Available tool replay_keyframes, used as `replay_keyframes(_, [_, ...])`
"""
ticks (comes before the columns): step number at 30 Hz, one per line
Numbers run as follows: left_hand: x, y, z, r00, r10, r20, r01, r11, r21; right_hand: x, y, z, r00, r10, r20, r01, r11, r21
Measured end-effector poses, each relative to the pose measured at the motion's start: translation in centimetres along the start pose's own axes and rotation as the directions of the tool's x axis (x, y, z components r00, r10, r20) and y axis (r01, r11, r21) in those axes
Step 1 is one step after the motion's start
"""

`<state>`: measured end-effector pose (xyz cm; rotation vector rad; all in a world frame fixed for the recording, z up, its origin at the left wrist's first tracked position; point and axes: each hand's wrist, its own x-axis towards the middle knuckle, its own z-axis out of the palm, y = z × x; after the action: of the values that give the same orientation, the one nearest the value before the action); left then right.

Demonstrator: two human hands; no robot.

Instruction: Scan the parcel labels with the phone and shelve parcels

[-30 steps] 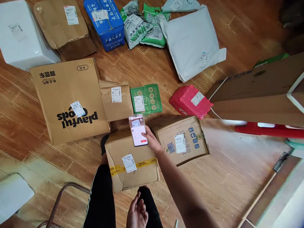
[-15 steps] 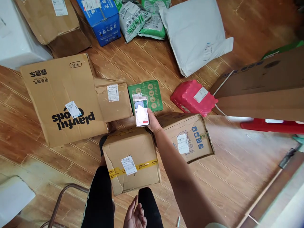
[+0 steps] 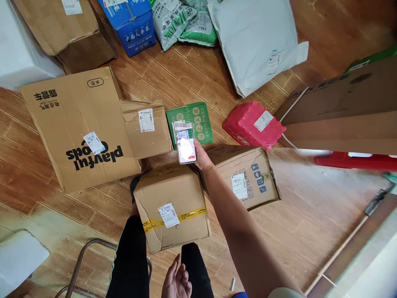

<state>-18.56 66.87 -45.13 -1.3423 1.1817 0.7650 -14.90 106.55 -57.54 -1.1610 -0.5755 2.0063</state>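
Observation:
My right hand (image 3: 202, 155) grips a smartphone (image 3: 186, 145) by its right edge, its lit screen facing up at me. The phone hangs over the near left part of a green box (image 3: 201, 123) with a white label, hiding some of it. Low in the frame, my left hand (image 3: 176, 278) rests palm up between my knees, fingers loosely curled and apart, with nothing in it. Between the two hands stands a brown carton (image 3: 189, 231) with yellow tape and a shipping label.
Around the phone lie a small brown carton (image 3: 155, 140), a large "playful goods" carton (image 3: 77, 111), a blue-printed carton (image 3: 266, 169) and a pink parcel (image 3: 245, 120). Farther off are a white mailer bag (image 3: 257, 41) and a blue box (image 3: 136, 35). A metal frame (image 3: 77, 260) stands lower left.
The phone and my right hand have shifted slightly right, and the picture on its screen differs, now with green at the top. My left hand stays about where it was.

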Motion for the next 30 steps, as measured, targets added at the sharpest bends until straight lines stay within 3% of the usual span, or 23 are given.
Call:
replay_keyframes(5, [-0.4, 0.3, 0.0, 0.998, -0.063, 0.03, 0.065, 0.995, -0.075, -0.1, -0.5, 0.6, 1.0, 0.006, 0.0, -0.006, 1.0, 0.004])
replay_keyframes(10, [-0.1, 0.4, -0.3, 0.997, -0.053, 0.054, 0.057, 0.996, -0.075, -1.3, -1.4, 1.3, 1.0, 0.018, 0.023, -0.018, 1.0, 0.004])
replay_keyframes(15, [-0.8, 0.5, 0.4, 0.998, -0.065, 0.016, 0.066, 0.993, -0.095, -4.8, -2.8, 2.5, 0.987, 0.024, 0.161, -0.017, 0.999, -0.048])
replay_keyframes(21, [-2.5, 0.4, 1.8, 0.999, -0.031, -0.027, 0.029, 0.996, -0.088, -9.1, -3.5, 3.9, 0.978, 0.043, 0.203, -0.027, 0.996, -0.08])
replay_keyframes(26, [-2.8, 0.5, 2.1, 0.999, -0.027, -0.019, 0.025, 0.997, -0.074, -11.9, -2.6, 5.2, 0.964, 0.03, 0.264, 0.001, 0.993, -0.115])
replay_keyframes(30, [-2.8, 0.6, 2.1, 1.0, -0.014, -0.025, 0.013, 0.999, -0.048, -14.7, -0.6, 6.8, 0.939, 0.081, 0.335, -0.051, 0.994, -0.096])
